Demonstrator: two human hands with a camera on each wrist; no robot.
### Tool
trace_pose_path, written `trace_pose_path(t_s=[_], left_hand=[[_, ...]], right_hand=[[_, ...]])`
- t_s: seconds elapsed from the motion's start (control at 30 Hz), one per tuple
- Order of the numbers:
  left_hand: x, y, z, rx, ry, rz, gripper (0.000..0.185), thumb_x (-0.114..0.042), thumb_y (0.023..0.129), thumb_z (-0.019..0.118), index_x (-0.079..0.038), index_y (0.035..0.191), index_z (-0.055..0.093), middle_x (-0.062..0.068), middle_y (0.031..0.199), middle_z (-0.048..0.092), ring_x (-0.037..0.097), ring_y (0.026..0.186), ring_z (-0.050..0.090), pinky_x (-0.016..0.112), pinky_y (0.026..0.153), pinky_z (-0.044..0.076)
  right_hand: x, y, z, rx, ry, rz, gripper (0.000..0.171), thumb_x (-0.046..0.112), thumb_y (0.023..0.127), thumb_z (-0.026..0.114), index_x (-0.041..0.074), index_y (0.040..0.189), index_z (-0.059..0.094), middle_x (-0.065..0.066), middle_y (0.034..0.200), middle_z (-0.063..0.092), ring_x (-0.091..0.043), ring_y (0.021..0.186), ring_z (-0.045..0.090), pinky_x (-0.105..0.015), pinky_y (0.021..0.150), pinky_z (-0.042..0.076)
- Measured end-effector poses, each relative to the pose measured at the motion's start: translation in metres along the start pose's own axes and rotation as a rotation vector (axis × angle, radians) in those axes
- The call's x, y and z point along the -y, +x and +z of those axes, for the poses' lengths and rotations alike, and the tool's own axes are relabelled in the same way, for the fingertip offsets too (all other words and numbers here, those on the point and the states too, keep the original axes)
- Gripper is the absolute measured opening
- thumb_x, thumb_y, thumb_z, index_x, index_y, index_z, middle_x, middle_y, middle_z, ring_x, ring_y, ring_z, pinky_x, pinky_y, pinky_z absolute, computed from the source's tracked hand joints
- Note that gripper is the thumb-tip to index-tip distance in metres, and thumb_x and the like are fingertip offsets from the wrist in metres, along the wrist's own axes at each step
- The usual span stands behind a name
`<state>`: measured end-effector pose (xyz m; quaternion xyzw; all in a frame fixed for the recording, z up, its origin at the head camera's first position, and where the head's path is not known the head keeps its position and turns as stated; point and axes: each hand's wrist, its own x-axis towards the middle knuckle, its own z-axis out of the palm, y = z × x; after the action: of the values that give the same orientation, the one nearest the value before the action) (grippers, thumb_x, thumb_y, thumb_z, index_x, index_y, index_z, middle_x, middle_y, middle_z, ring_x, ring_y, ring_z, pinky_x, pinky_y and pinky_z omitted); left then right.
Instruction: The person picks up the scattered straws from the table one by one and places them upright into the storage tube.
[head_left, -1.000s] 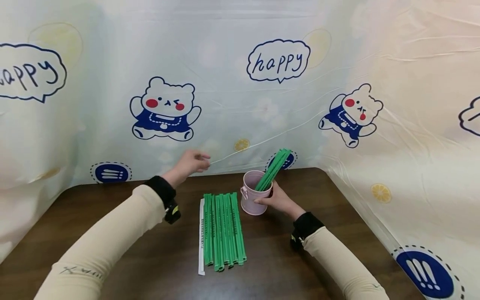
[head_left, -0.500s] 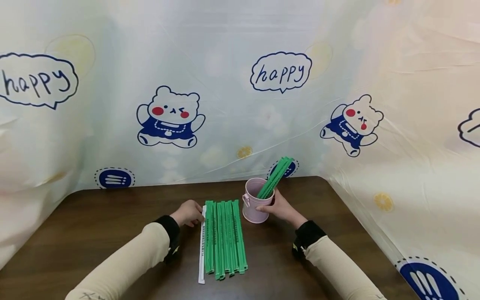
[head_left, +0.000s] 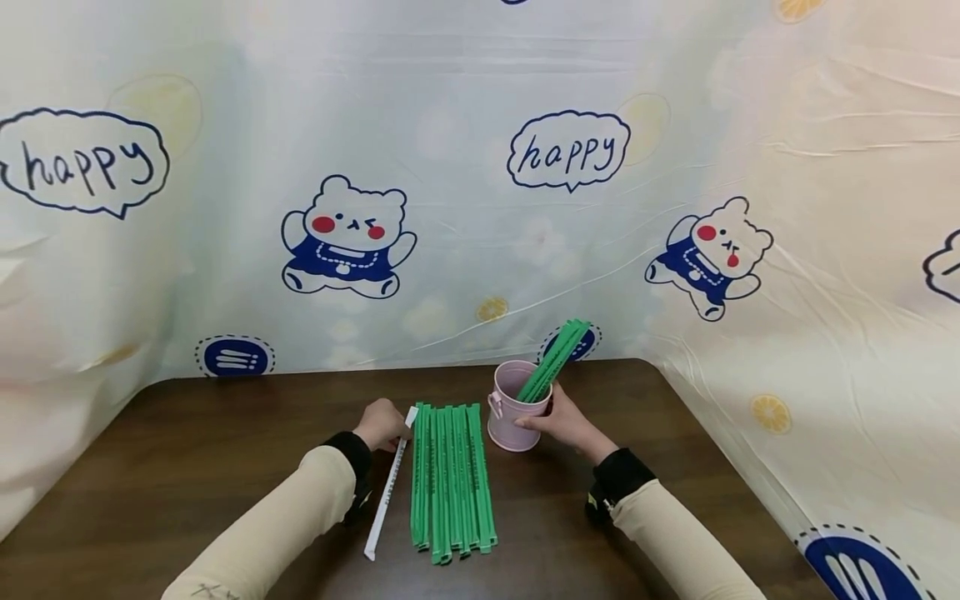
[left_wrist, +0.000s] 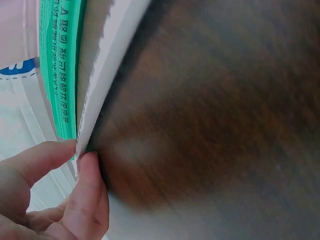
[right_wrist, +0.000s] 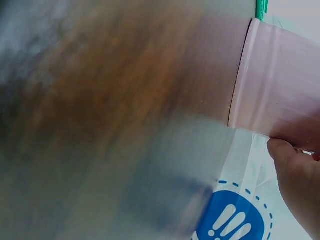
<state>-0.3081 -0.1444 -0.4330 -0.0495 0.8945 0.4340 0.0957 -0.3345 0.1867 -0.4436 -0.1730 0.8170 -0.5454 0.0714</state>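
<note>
My left hand [head_left: 382, 425] pinches the far end of a white paper-wrapped straw [head_left: 387, 498], which slants over the table just left of a row of green-wrapped straws [head_left: 453, 483]. In the left wrist view, the thumb and a finger of the left hand [left_wrist: 60, 195] meet at the tip of the white straw [left_wrist: 107, 65]. A small pink bucket [head_left: 510, 427] stands right of the row, with several green straws [head_left: 555, 360] leaning in it. My right hand [head_left: 564, 425] grips the bucket's right side; in the right wrist view only its thumb side shows.
The brown wooden table [head_left: 247, 450] ends at a back edge close behind the bucket. A pale curtain [head_left: 450, 217] printed with bears and words hangs behind and along the sides.
My left hand came down from above the table's back edge and took hold of the white straw. Its near end has swung left, away from the green row. The right hand stays on the bucket.
</note>
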Motion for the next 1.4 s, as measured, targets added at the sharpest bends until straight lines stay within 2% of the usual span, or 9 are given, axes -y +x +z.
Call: trace_pose_path(t_s=[0.17,0.3,0.5,0.6,0.73,0.93,1.03,1.2,1.4], left_hand=[[0.000,0.005,-0.003,-0.006,-0.027,-0.036,0.007,0.003,0.084,0.070,0.005,0.079,0.065,0.011,0.075,0.060,0.019,0.061,0.062,0.036,0.064,0.063],[0.004,0.006,-0.005,0.024,-0.116,-0.068,0.006,0.003,0.085,0.068,0.008,0.086,0.065,0.013,0.085,0.059,0.020,0.069,0.065,0.035,0.068,0.063],[0.006,0.003,-0.015,0.051,-0.251,-0.093,0.017,0.006,0.089,0.065,0.016,0.104,0.063,0.013,0.091,0.059,0.020,0.078,0.064,0.033,0.071,0.062],[0.001,0.003,-0.024,0.065,-0.284,-0.065,0.030,0.007,0.092,0.062,0.021,0.119,0.059,0.014,0.097,0.059,0.019,0.082,0.063,0.034,0.076,0.062],[-0.014,0.005,-0.036,0.058,-0.284,-0.023,0.038,0.005,0.095,0.060,0.020,0.130,0.054,0.018,0.106,0.061,0.018,0.086,0.064,0.040,0.088,0.062],[-0.058,0.002,-0.058,-0.011,-0.262,0.064,0.034,-0.001,0.100,0.058,0.016,0.129,0.056,0.025,0.117,0.064,0.020,0.094,0.067,0.044,0.099,0.060],[-0.090,-0.001,-0.073,-0.052,-0.281,0.135,0.037,-0.004,0.102,0.057,0.013,0.134,0.056,0.027,0.125,0.064,0.020,0.098,0.068,0.040,0.101,0.059],[-0.150,-0.007,-0.094,-0.113,-0.389,0.285,0.042,-0.005,0.102,0.057,0.006,0.143,0.052,0.026,0.135,0.059,0.025,0.112,0.065,0.039,0.107,0.056],[-0.204,-0.011,-0.096,-0.165,-0.480,0.416,0.043,-0.008,0.102,0.060,-0.001,0.144,0.055,0.023,0.138,0.061,0.029,0.121,0.064,0.042,0.107,0.055]], right_hand=[[0.001,0.001,-0.002,-0.006,0.002,-0.011,0.094,0.016,0.088,0.081,0.008,0.158,0.018,-0.023,0.154,0.042,-0.040,0.139,0.047,-0.059,0.120,0.039],[-0.001,0.002,-0.002,0.001,0.000,-0.015,0.094,0.017,0.089,0.081,0.008,0.158,0.017,-0.023,0.154,0.041,-0.040,0.139,0.047,-0.060,0.120,0.038],[-0.003,0.000,-0.001,0.003,-0.009,-0.003,0.095,0.017,0.089,0.080,0.007,0.158,0.016,-0.024,0.154,0.042,-0.040,0.139,0.048,-0.060,0.119,0.039],[-0.002,-0.001,-0.001,-0.005,-0.015,-0.002,0.095,0.017,0.089,0.080,0.007,0.158,0.016,-0.024,0.153,0.042,-0.040,0.138,0.048,-0.061,0.119,0.039],[0.000,-0.001,-0.001,-0.016,-0.013,0.004,0.095,0.016,0.089,0.081,0.008,0.158,0.017,-0.024,0.153,0.043,-0.040,0.139,0.047,-0.061,0.120,0.038],[0.001,0.000,0.000,-0.012,-0.008,0.002,0.096,0.017,0.088,0.082,0.006,0.158,0.018,-0.024,0.153,0.044,-0.039,0.138,0.048,-0.059,0.119,0.039],[0.000,0.000,0.000,-0.007,-0.013,-0.003,0.096,0.017,0.088,0.081,0.007,0.159,0.017,-0.023,0.153,0.044,-0.038,0.138,0.049,-0.058,0.119,0.040],[-0.001,0.000,-0.001,-0.013,-0.021,-0.014,0.095,0.018,0.089,0.081,0.008,0.159,0.018,-0.022,0.154,0.043,-0.038,0.138,0.048,-0.059,0.119,0.040],[0.000,-0.002,0.000,-0.008,-0.024,-0.015,0.094,0.019,0.089,0.080,0.008,0.159,0.017,-0.022,0.155,0.043,-0.038,0.138,0.048,-0.059,0.119,0.040]])
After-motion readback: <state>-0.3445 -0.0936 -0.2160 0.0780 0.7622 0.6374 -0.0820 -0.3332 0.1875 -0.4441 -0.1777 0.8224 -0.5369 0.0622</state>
